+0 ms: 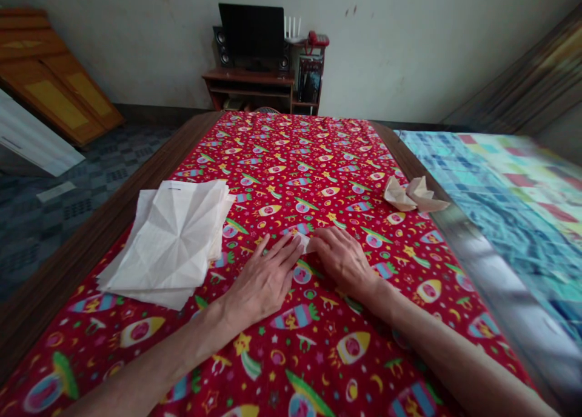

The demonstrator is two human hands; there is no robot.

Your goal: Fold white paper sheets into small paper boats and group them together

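The small white paper [301, 243] is the reference point and lies on the red printed tablecloth [309, 162], in the gap between the two hands. The left hand [266, 277] is positioned at the left of the small white paper, palm down, with the fingers extended and somewhat spread; the fingertips nearest the paper rest on its left part. The right hand [343, 259] is positioned at the right of the small white paper, palm down, with the fingers bent and set close together; its fingertips meet the paper's right end. The thumbs are largely hidden, so it cannot be determined whether either hand pinches the paper or only presses it. A stack of paper sheets [179, 238], its top sheet marked with creases radiating from the centre, lies to the left of the small white paper, well apart from it. The folded paper pieces [400, 196] stand to the right of the small white paper and farther from the person. A black monitor [251, 36] stands on a desk [248, 76] far beyond the small white paper
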